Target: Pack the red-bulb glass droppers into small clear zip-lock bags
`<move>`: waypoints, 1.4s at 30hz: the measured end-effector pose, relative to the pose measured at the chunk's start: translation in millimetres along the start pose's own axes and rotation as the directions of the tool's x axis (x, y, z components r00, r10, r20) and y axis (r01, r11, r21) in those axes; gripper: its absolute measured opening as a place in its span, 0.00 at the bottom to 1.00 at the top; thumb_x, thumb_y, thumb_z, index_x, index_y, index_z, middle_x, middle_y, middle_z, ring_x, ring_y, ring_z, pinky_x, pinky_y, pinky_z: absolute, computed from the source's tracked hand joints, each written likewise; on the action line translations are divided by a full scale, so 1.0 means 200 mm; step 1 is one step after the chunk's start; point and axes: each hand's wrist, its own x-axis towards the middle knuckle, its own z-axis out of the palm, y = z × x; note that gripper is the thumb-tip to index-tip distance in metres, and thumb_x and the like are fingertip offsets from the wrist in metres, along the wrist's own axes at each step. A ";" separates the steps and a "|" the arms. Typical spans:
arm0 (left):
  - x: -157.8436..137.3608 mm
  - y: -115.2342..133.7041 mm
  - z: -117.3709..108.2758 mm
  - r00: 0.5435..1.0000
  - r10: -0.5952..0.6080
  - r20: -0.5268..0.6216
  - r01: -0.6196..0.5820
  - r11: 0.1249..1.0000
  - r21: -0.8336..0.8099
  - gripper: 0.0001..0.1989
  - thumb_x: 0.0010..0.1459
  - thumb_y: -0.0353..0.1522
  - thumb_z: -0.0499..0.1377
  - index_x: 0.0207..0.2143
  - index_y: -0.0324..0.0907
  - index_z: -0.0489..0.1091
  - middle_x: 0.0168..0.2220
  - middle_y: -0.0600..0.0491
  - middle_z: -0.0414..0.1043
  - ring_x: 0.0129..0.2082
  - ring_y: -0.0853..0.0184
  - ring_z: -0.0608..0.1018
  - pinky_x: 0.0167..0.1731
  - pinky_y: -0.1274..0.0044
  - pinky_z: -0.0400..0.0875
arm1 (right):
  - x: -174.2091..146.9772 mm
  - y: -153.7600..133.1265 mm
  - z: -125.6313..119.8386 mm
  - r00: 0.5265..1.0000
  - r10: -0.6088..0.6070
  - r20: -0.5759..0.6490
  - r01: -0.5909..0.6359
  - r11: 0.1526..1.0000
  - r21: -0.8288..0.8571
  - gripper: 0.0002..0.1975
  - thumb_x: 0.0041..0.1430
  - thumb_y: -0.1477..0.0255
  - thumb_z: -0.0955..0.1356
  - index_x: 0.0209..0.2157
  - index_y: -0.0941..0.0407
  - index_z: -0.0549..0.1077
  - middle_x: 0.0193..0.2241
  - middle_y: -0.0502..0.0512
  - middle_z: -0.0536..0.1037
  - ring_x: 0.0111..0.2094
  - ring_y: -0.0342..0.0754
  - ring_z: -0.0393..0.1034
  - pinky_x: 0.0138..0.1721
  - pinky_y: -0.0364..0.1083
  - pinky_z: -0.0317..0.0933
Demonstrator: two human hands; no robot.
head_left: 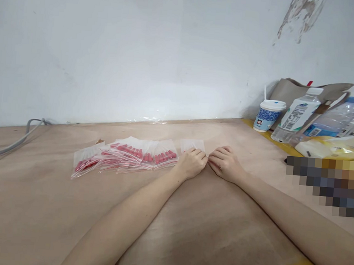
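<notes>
A small clear zip bag (192,144) lies on the wooden tabletop, its lower part covered by my left hand (193,163). The fingers of that hand are curled closed over the bag. My right hand (226,164) is beside it, fingertips pinched together and meeting the left fingertips near the bag's lower right corner. What exactly sits between the fingertips is mostly hidden; a trace of red shows at the bag's edge. Left of my hands, a spread-out pile of zip bags (129,154) holds several red capsule-shaped pieces per bag.
Along the right stand a paper cup with a straw (265,117), a white-capped bottle (297,115), a blue-capped bottle (334,118), a grey-beige bag (286,92) and a yellow-white packet (338,149). A grey cable (16,144) runs at the left. A white wall (140,52) closes the back.
</notes>
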 end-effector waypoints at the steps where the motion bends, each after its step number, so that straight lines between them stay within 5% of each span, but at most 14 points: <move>1: 0.00 0.00 0.00 1.000 0.001 -0.001 -0.001 1.000 0.003 0.07 0.58 0.25 0.52 0.29 0.36 0.69 0.29 0.48 0.70 0.33 0.62 0.73 0.33 0.72 0.64 | 0.00 0.00 0.00 1.000 -0.003 -0.001 0.003 1.000 -0.011 0.13 0.58 0.74 0.60 0.27 0.56 0.73 0.26 0.54 0.75 0.32 0.46 0.64 0.38 0.48 0.51; 33: -0.24 -0.09 -0.13 0.993 -0.046 -0.112 0.061 0.989 0.135 0.13 0.62 0.27 0.48 0.26 0.37 0.67 0.26 0.50 0.69 0.30 0.66 0.72 0.42 0.72 0.64 | -0.04 0.02 -0.06 0.998 0.007 -0.070 -0.011 0.998 -0.062 0.09 0.56 0.76 0.61 0.28 0.55 0.73 0.28 0.51 0.77 0.32 0.44 0.65 0.40 0.49 0.47; 42: -0.26 -0.08 -0.15 0.991 -0.095 -0.095 0.108 0.984 0.143 0.11 0.62 0.33 0.51 0.31 0.37 0.69 0.31 0.49 0.72 0.37 0.64 0.73 0.50 0.70 0.60 | -0.05 0.03 -0.06 0.998 0.004 -0.057 -0.008 0.997 -0.071 0.08 0.55 0.76 0.63 0.25 0.56 0.72 0.26 0.50 0.76 0.32 0.45 0.66 0.41 0.50 0.49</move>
